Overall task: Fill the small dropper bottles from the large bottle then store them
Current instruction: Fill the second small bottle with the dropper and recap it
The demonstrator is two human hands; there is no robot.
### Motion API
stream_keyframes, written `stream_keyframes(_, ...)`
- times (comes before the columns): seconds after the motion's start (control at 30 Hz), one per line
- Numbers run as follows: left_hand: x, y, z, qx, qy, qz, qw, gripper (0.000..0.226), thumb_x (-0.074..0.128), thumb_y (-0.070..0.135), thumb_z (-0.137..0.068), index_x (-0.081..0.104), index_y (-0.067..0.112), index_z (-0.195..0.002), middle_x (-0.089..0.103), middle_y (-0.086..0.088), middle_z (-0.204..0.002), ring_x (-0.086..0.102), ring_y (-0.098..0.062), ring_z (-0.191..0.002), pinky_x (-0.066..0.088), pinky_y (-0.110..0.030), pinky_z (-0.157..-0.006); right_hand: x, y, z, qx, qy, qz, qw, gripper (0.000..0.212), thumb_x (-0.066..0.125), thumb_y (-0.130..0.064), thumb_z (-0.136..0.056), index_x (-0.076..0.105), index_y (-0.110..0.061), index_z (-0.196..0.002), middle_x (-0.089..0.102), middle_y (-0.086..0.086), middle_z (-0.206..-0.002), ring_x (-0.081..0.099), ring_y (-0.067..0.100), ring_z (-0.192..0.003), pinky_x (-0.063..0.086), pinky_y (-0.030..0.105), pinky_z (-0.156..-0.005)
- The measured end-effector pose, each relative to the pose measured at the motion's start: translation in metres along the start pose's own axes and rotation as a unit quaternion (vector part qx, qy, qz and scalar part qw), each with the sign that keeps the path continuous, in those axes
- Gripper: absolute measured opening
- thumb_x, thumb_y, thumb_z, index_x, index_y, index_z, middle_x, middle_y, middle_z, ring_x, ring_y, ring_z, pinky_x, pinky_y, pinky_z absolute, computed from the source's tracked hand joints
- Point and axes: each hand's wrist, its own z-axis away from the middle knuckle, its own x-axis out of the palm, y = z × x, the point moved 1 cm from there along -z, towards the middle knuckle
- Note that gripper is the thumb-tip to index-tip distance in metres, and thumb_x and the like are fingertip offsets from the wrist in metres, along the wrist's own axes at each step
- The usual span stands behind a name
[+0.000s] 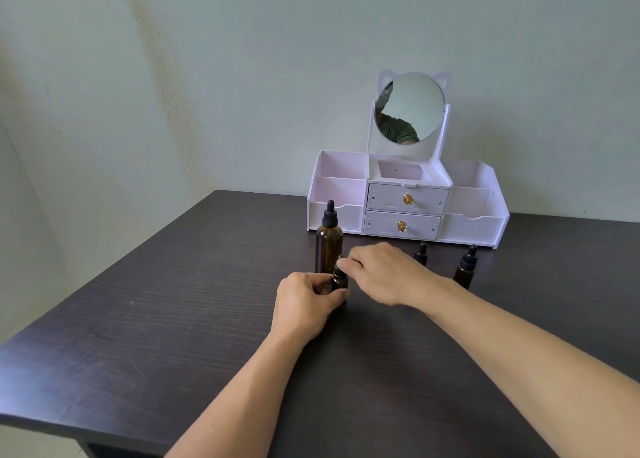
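A small amber dropper bottle (339,281) is held upright on the dark wood-grain table (156,319) by the left hand (304,305), whose thumb and fingers are curled round its body. Its black dropper cap (340,263) is pinched between the thumb and fingertips of the right hand (384,274); whether the cap is loosened cannot be told. Just behind this bottle, and partly hidden by it, the large amber bottle (329,246) is seen standing upright with its black dropper top in place. Two further small dropper bottles are set upright to the right: one (421,254) is largely hidden behind the right hand, and the other (465,267) is seen just beyond the right wrist. At the back of the table, near the wall, a white desktop organiser (405,201) is placed, with open side compartments, two shut drawers with gold knobs and a round mirror (409,107) with cat ears mounted on top.
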Motion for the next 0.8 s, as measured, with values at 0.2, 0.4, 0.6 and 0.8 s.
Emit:
stream_keyframes(0.2, 0.0, 0.003, -0.001, 0.021, 0.017, -0.047, 0.999, 0.044, 0.076, 0.04, -0.079, 0.069, 0.021, -0.118, 0.06, 0.008, -0.087, 0.054, -0.005, -0.075, 0.046, -0.023, -0.072, 0.03, 0.037, 0.05, -0.005, -0.026, -0.004, 1.0, 0.041, 0.038, -0.031, -0.101, 0.045, -0.016, -0.139, 0.044, -0.002, -0.147, 0.039, 0.015, -0.136, 0.03, 0.029, -0.112)
stream_keyframes(0.4, 0.007, 0.011, -0.005, -0.006, -0.001, -0.062, 0.998, 0.046, 0.078, 0.044, -0.076, 0.07, 0.022, -0.116, 0.067, 0.009, -0.093, 0.064, -0.012, -0.088, 0.055, -0.036, -0.085, 0.035, 0.055, 0.089, -0.054, -0.063, 0.007, 0.997, 0.056, 0.029, -0.043, -0.102, 0.015, -0.023, -0.153, 0.007, -0.016, -0.159, -0.002, -0.005, -0.145, -0.002, 0.018, -0.118)
stream_keyframes(0.6, 0.033, 0.031, -0.013, -0.007, 0.007, -0.094, 0.995, 0.036, 0.075, 0.04, -0.08, 0.071, 0.024, -0.113, 0.07, 0.005, -0.099, 0.064, -0.014, -0.089, 0.054, -0.031, -0.079, 0.027, 0.087, 0.106, -0.046, -0.024, -0.014, 0.999, 0.05, 0.037, -0.04, -0.101, 0.029, -0.028, -0.149, 0.021, -0.02, -0.155, 0.006, -0.013, -0.14, 0.0, 0.005, -0.111)
stream_keyframes(0.8, 0.059, 0.048, -0.025, -0.02, 0.034, -0.152, 0.988, 0.032, 0.066, 0.04, -0.088, 0.069, 0.024, -0.116, 0.07, 0.002, -0.1, 0.063, -0.019, -0.089, 0.052, -0.032, -0.075, 0.027, 0.1, 0.109, 0.014, 0.068, -0.048, 0.996, 0.044, 0.049, -0.034, -0.097, 0.047, -0.024, -0.14, 0.041, -0.015, -0.148, 0.024, -0.009, -0.137, 0.018, 0.01, -0.112)
